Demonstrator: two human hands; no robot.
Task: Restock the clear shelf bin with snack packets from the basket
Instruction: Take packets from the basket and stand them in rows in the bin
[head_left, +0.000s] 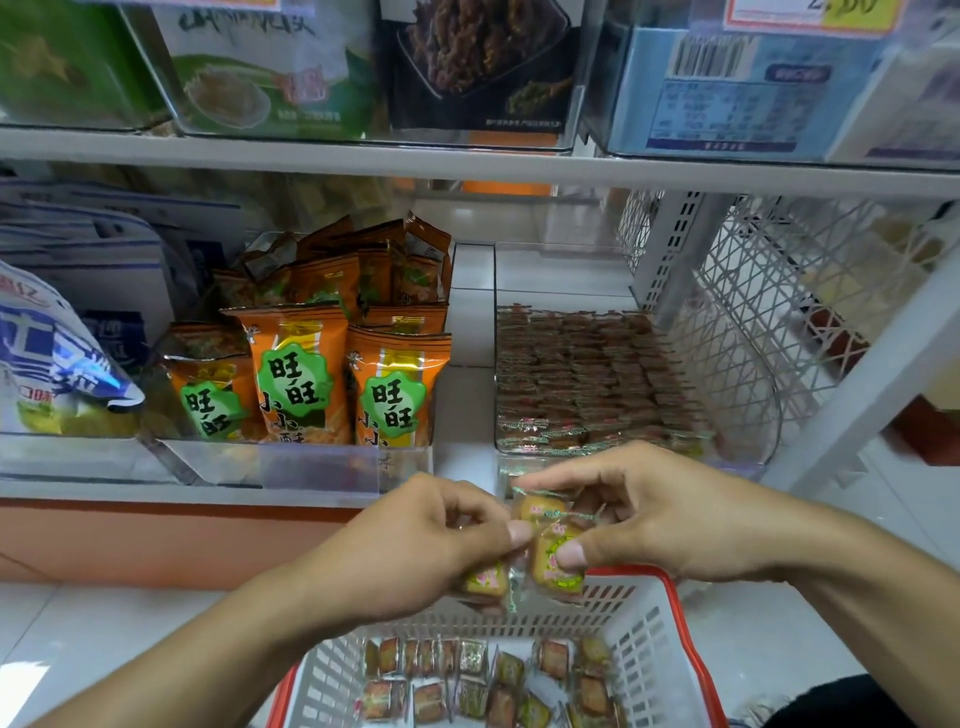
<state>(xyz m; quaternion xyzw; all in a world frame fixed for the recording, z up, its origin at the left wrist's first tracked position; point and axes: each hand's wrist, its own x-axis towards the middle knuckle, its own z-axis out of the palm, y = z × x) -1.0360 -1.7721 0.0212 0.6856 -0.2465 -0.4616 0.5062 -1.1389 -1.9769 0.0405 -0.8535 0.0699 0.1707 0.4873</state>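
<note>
Snack packets (551, 556) were pinched between both hands, left hand (436, 540) and right hand (649, 514) curled on them, above the basket (649, 639), just short of the clear shelf bin (748, 457) beyond.

Clear shelf bin (748, 415) at one o'clock on the middle shelf (467, 405), rows of small packets (587, 379) inside. Bin of snack bags (332, 374) to its left at eleven o'clock. Large pouches (57, 364) at nine o'clock. Upper shelf bins (363, 78) at twelve. Basket (644, 639) at six o'clock, below the shelf, loose packets (467, 680) within. Left hand (431, 540) and right hand (649, 514) met at centre, above the basket and before the clear bin, held packets (550, 551) between them.
</note>
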